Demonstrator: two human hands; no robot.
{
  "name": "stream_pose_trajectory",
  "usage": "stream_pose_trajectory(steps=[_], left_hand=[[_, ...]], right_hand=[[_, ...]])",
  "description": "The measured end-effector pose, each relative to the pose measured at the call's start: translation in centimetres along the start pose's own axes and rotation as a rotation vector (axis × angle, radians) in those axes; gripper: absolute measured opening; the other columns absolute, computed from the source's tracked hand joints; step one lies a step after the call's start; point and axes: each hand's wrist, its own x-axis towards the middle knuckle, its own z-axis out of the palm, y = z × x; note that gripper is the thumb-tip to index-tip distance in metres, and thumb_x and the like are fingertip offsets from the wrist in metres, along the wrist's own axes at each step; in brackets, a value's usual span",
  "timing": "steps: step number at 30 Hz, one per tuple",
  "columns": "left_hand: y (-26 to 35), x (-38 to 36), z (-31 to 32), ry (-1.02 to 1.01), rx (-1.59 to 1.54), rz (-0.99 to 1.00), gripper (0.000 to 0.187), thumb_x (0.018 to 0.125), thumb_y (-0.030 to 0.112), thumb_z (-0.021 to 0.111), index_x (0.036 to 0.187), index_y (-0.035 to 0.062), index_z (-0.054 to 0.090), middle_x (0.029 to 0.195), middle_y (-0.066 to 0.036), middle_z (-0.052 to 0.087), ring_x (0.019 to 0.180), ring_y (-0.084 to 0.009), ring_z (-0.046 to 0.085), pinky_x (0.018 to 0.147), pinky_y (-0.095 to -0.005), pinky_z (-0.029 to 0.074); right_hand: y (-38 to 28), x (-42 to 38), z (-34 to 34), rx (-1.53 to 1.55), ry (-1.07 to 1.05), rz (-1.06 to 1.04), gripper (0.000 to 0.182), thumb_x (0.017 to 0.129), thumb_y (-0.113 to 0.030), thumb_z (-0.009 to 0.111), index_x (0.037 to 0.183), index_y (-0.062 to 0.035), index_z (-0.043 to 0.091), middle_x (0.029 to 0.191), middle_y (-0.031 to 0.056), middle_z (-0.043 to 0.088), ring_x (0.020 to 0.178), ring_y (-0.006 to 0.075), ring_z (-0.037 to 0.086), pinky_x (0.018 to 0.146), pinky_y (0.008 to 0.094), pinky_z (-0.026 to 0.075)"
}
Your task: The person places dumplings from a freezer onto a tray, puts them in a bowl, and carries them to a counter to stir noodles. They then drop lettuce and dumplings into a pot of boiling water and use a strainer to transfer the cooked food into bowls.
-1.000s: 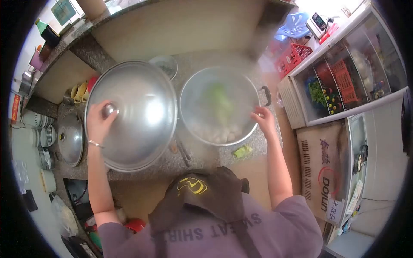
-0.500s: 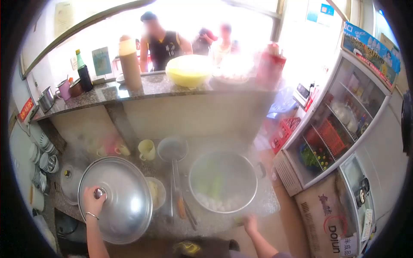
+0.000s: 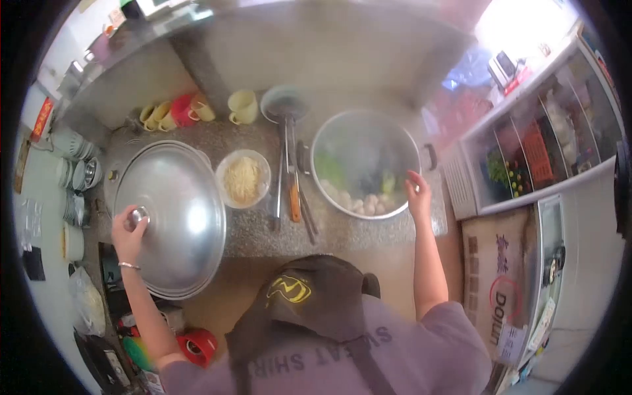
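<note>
My left hand (image 3: 129,230) is closed round the metal knob (image 3: 138,216) of a big round lid (image 3: 181,243), at the left of the counter. At the right rim of a steaming pot (image 3: 368,158), my right hand (image 3: 418,191) has its fingers bent; what they hold, if anything, is too small to tell. Pale round balls (image 3: 368,205) and green leaves (image 3: 330,170) lie in the pot. Between lid and pot are a bowl of noodles (image 3: 242,179), a strainer (image 3: 284,104) and several long utensils (image 3: 294,201).
Yellow mugs (image 3: 243,106) and a red mug (image 3: 182,110) stand along the counter's back. Stacked bowls (image 3: 78,174) are at the far left. A glass-door fridge (image 3: 546,141) stands at the right, with a cardboard box (image 3: 494,263) below it.
The view has tilted down, bringing more of my body into sight. My right hand has moved up from below the pot to its right rim. My left hand is still on the lid's knob.
</note>
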Motion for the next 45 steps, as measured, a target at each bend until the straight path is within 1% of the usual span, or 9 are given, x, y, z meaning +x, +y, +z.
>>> stream_pose_trajectory(steps=[6,14,18,24,32,34,36,42,45], left_hand=[[-1.9,-1.1,-0.6,0.03,0.046,-0.119,0.033,0.066,0.012,0.066,0.097,0.0061,0.059,0.082,-0.002,0.05,0.066,-0.0083,0.045,0.058,-0.0209,0.039],[-1.8,-0.3,-1.0,0.009,0.023,-0.146,0.035,0.067,0.013,0.067,0.099,0.0031,0.058,0.086,-0.003,0.051,0.061,-0.0085,0.046,0.054,-0.0213,0.04],[-3.7,0.5,-1.3,-0.003,0.035,-0.09,0.029,0.069,0.014,0.065,0.096,0.0065,0.059,0.078,0.002,0.047,0.057,-0.0049,0.039,0.051,-0.0191,0.035],[-9.9,2.4,-3.0,-0.053,-0.04,-0.069,0.03,0.069,0.011,0.065,0.097,0.005,0.058,0.079,0.001,0.047,0.056,-0.005,0.04,0.05,-0.0184,0.035],[-15.0,5.5,-4.4,-0.081,-0.066,-0.016,0.031,0.068,0.009,0.064,0.098,0.0051,0.058,0.078,0.003,0.045,0.053,-0.0031,0.033,0.049,-0.017,0.031],[-15.3,5.9,-4.5,-0.064,-0.015,0.042,0.031,0.067,0.009,0.065,0.098,0.0056,0.058,0.078,0.003,0.044,0.054,-0.0038,0.034,0.05,-0.0176,0.031],[-14.9,6.4,-4.0,-0.039,0.024,0.091,0.032,0.066,0.009,0.065,0.097,0.0061,0.059,0.077,0.003,0.044,0.056,-0.0044,0.034,0.051,-0.0182,0.032],[-13.4,7.3,-2.2,-0.062,0.019,0.108,0.031,0.066,0.009,0.065,0.096,0.0062,0.059,0.076,0.003,0.043,0.058,-0.0062,0.034,0.053,-0.0194,0.032],[-12.3,7.3,-0.9,-0.042,-0.062,0.102,0.031,0.066,0.009,0.065,0.097,0.0058,0.059,0.076,0.003,0.042,0.058,-0.0056,0.034,0.053,-0.0189,0.032]], right_hand=[[5.9,-10.9,-1.8,-0.273,0.068,0.315,0.016,0.078,-0.011,0.055,0.089,0.0003,0.058,0.08,0.0125,0.06,0.073,0.0198,0.058,0.063,0.0291,0.047],[-4.5,-13.9,13.8,0.111,-0.59,0.097,0.036,0.074,-0.006,0.056,0.108,-0.0031,0.046,0.092,0.0159,0.055,0.083,0.03,0.054,0.072,0.0359,0.044],[-6.6,-11.4,22.5,-0.116,-0.394,-0.158,0.061,0.066,-0.005,0.056,0.121,-0.0069,0.031,0.101,0.0177,0.046,0.093,0.036,0.046,0.078,0.0413,0.039],[-6.9,-10.3,28.7,-0.46,-0.231,0.055,0.067,0.067,-0.007,0.054,0.126,-0.008,0.024,0.098,0.0172,0.047,0.091,0.0357,0.047,0.077,0.0412,0.04],[-8.5,-12.0,22.5,0.123,0.045,-0.106,0.056,0.077,-0.005,0.048,0.129,-0.0108,0.029,0.099,0.0119,0.052,0.07,0.0187,0.054,0.059,0.0319,0.045],[-11.1,-14.2,16.3,0.538,-0.131,0.537,0.053,0.08,-0.005,0.046,0.129,-0.0112,0.029,0.084,0.0039,0.053,0.052,0.0084,0.044,0.044,0.0233,0.038],[-12.2,-16.4,11.7,0.736,-0.073,0.768,0.051,0.08,-0.007,0.046,0.129,-0.0115,0.03,0.072,-0.0003,0.05,0.044,0.0037,0.035,0.037,0.0178,0.029],[-7.3,-17.6,6.1,0.456,-0.211,0.963,0.052,0.079,-0.011,0.049,0.128,-0.0131,0.032,0.069,-0.0005,0.049,0.044,0.0046,0.036,0.038,0.0189,0.031],[-4.5,-16.2,6.1,0.051,-0.213,0.643,0.051,0.079,-0.011,0.05,0.127,-0.0122,0.034,0.069,-0.0003,0.049,0.045,0.0044,0.035,0.038,0.0188,0.031]])
